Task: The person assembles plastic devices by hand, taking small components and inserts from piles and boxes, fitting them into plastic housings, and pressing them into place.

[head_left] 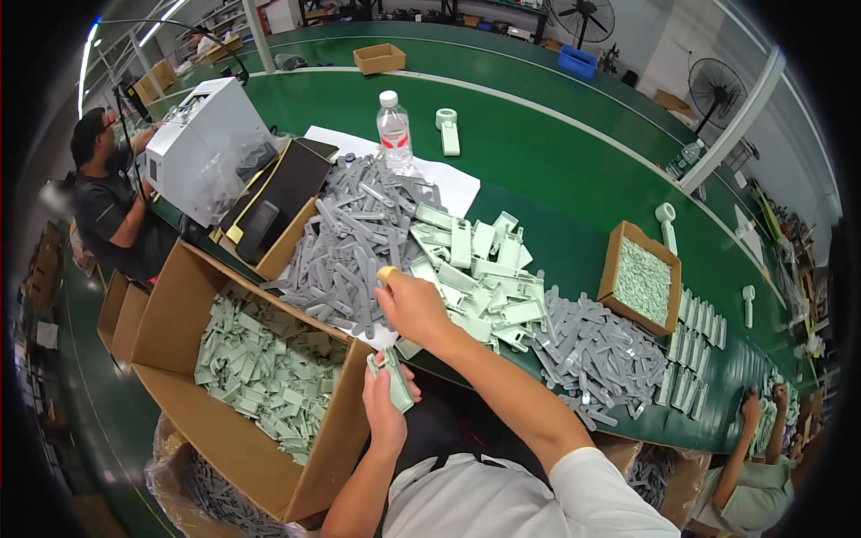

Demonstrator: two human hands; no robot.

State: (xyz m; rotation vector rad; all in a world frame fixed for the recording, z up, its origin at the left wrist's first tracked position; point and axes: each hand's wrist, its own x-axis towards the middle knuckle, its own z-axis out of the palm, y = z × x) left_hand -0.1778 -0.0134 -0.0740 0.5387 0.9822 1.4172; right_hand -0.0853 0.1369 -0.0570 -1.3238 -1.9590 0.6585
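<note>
My left hand [386, 408] is closed around a pale green plastic housing [395, 381], a long open shell held near the edge of the big carton. Above and to the right of it, my right hand [413, 309] has its fingers curled, with a yellow finger cot [387, 273] on one of them. Whatever those fingertips hold, if anything, is hidden. They are at the edge of a heap of grey plastic strips [350, 242]. Beyond the right wrist lies a pile of pale green housings [484, 278].
A large carton [179, 403] of pale green parts stands at left. On the green table are a water bottle [393, 134], a small box [619, 296] of pale pieces, more grey strips [601, 350] and rows of housings [691, 350]. Co-workers sit left [112, 197] and right [753, 493].
</note>
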